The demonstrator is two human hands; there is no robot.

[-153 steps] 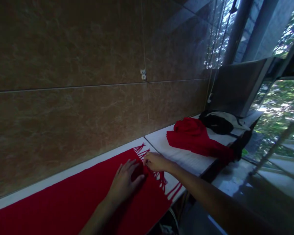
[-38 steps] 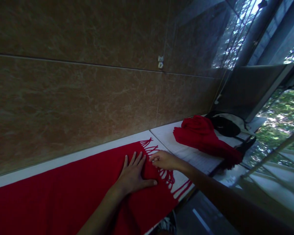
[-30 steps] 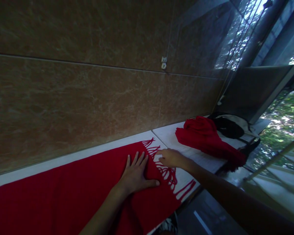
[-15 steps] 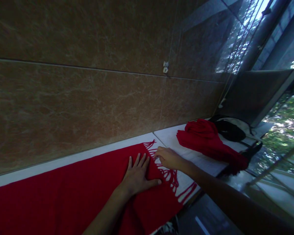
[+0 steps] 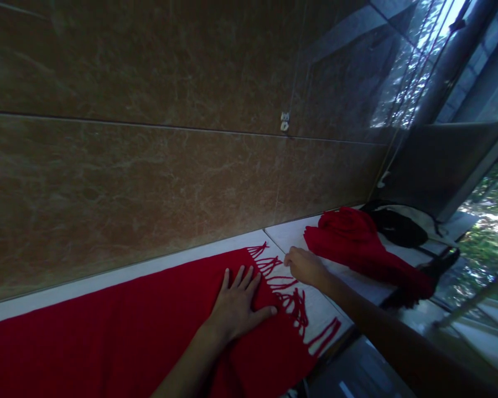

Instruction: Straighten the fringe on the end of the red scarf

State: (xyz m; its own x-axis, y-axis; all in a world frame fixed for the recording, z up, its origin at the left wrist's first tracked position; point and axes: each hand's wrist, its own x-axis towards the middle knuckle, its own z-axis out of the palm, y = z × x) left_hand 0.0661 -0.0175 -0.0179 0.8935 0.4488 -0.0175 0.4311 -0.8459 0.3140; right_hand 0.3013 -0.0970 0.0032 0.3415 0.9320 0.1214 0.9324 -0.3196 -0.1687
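Observation:
A long red scarf (image 5: 120, 326) lies flat along a white counter (image 5: 311, 301), its fringe (image 5: 290, 296) at the right end. My left hand (image 5: 237, 301) rests open and flat on the scarf just left of the fringe, fingers spread. My right hand (image 5: 304, 266) sits at the far ends of the fringe strands, fingers curled together in a pinch. What they hold is too small to make out.
A second red cloth (image 5: 357, 246) lies bunched farther right on the counter. A black and white bag (image 5: 398, 224) sits behind it. A brown marble wall (image 5: 149, 155) runs along the back. The counter edge drops to the floor at lower right.
My right hand has slid right, away from the scarf's woven edge out along the fringe. My left hand stays flat on the scarf. The view has shifted slightly.

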